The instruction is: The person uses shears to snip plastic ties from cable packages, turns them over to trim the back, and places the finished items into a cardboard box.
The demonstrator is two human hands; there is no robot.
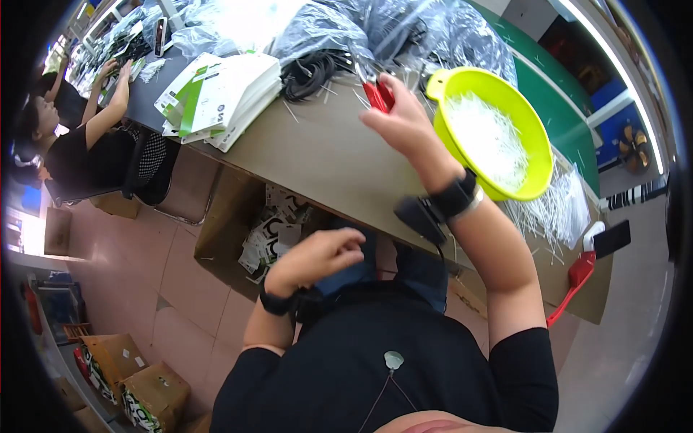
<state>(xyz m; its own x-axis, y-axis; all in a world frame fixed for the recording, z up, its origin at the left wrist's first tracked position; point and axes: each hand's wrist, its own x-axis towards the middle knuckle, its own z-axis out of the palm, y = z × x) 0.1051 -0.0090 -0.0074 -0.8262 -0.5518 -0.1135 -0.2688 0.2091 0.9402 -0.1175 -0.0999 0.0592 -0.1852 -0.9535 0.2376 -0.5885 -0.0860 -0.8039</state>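
Observation:
My right hand is over the table, closed around red-handled pliers. The metal jaws of the pliers point away, toward a coil of black cable and clear plastic bags. Just right of that hand stands a yellow-green plastic basin holding many thin white strips that look like cable ties. My left hand hangs in front of my body, below the table edge. Its fingers are loosely bent, with a gap to the thumb, and I see nothing in them.
White-and-green flat packages are stacked on the table. Below its edge, an open carton holds printed cards. More white strips and a red-handled tool lie at the right. A co-worker sits at the far left.

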